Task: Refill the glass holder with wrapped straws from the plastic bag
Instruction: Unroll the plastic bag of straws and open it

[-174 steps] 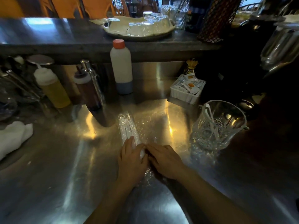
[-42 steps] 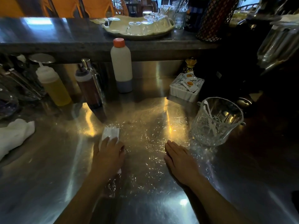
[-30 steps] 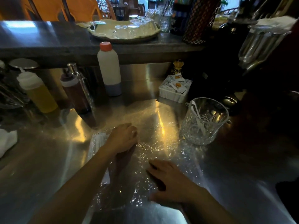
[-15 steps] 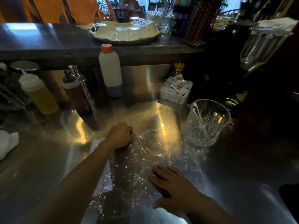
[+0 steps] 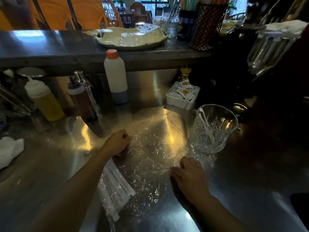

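A clear plastic bag [image 5: 150, 158] lies spread and crinkled on the steel counter [image 5: 50, 164]. A bundle of white wrapped straws [image 5: 115, 186] rests along its left side, partly under my left forearm. My left hand [image 5: 117, 141] is a fist pinching the bag's far left edge. My right hand [image 5: 189, 174] lies palm-down on the bag's right edge, fingers closed on the film. The cut-glass holder [image 5: 212, 129] stands upright just beyond my right hand, with a couple of wrapped straws inside.
Behind the bag stand a yellow squeeze bottle [image 5: 43, 99], a dark sauce bottle [image 5: 82, 101], a white bottle with an orange cap [image 5: 116, 77] and a white tray of sachets [image 5: 182, 96]. A white cloth [image 5: 10, 149] lies at the left. Dark equipment fills the right side.
The bag has been unrolled and spread flat. My left hand moved from the straw bundle to the bag's far edge and closed; my right hand shifted right along the near edge.
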